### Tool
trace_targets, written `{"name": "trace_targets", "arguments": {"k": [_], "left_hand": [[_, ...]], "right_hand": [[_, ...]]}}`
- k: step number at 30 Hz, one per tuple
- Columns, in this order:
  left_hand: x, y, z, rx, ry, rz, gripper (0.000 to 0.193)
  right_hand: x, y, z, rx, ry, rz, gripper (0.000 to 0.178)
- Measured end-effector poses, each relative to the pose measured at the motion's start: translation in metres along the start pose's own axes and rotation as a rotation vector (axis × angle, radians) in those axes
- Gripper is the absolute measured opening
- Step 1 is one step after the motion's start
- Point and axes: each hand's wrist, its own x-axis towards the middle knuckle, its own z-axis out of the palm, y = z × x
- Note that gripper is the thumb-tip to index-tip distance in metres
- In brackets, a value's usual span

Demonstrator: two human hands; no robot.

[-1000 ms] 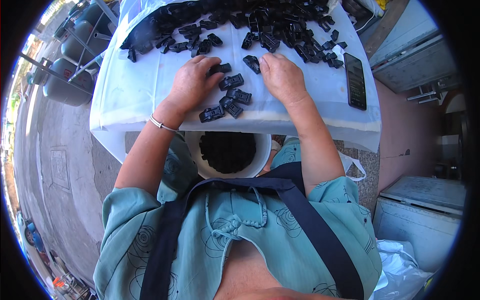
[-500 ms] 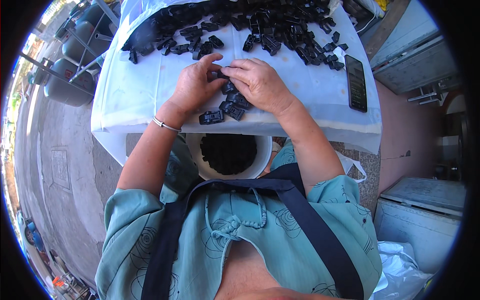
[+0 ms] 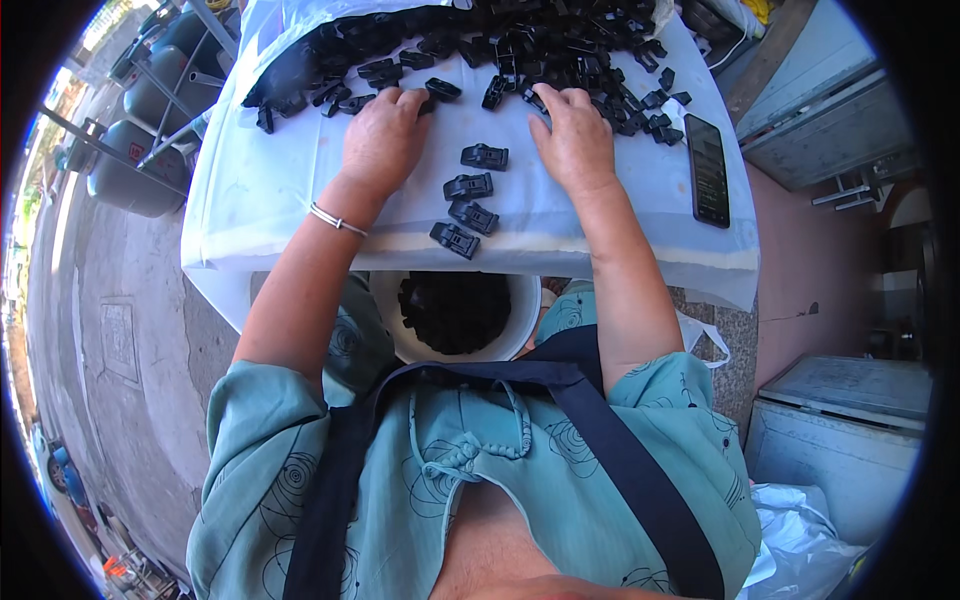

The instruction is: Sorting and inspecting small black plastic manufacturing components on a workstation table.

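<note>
My left hand (image 3: 384, 142) reaches to the near edge of a pile of black plastic parts (image 3: 560, 50). Its thumb and fingers are bent round a small black plastic part (image 3: 427, 104), mostly hidden by them. Farther right, my right hand (image 3: 574, 142) has its thumb and fingertips on another black plastic part (image 3: 534, 97) at the pile's edge. Between my forearms, several blocky black parts stand in a loose column on the white cloth, from the farthest part (image 3: 485, 156) to the nearest part (image 3: 455, 239) by the table edge.
A white-covered table (image 3: 270, 200) holds everything. On its right side lies a dark phone (image 3: 707, 170). Below the front edge, between my knees, a white bucket (image 3: 527, 318) contains many black parts. Grey metal cabinets (image 3: 840, 420) stand to the right, grey tanks (image 3: 140, 165) to the left.
My hands were together above the column of parts; now they are apart and farther forward at the pile. The column is more spread out, with its nearest parts shifted.
</note>
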Motion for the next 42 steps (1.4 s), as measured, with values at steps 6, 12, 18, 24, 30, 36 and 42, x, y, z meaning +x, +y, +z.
{"name": "trace_targets", "arguments": {"k": [6,12,18,24,30,36,42], "left_hand": [[-0.013,0.017,-0.014,-0.415,-0.165,-0.157,0.022],[-0.01,0.013,-0.009,-0.292,-0.132,-0.166,0.026],[-0.009,0.019,-0.007,-0.41,-0.23,-0.125,0.045],[-0.008,0.016,-0.004,-0.495,-0.269,-0.113,0.06],[-0.006,0.017,-0.017,-0.46,-0.213,0.013,0.045],[0.03,0.023,-0.011,-0.502,-0.183,0.009,0.028],[0.073,0.036,0.018,-0.189,-0.196,0.04,0.045]], "right_hand": [[0.001,0.006,0.002,0.186,-0.057,0.147,0.031],[-0.009,0.003,-0.003,0.108,-0.05,-0.032,0.024],[-0.005,-0.015,-0.007,0.455,-0.122,0.002,0.024],[-0.01,-0.03,0.006,0.507,-0.155,-0.306,0.025],[-0.023,-0.033,0.003,0.338,-0.146,-0.284,0.028],[-0.021,-0.039,0.002,0.288,-0.322,-0.133,0.029],[-0.009,-0.02,0.005,0.58,-0.221,-0.208,0.027]]}}
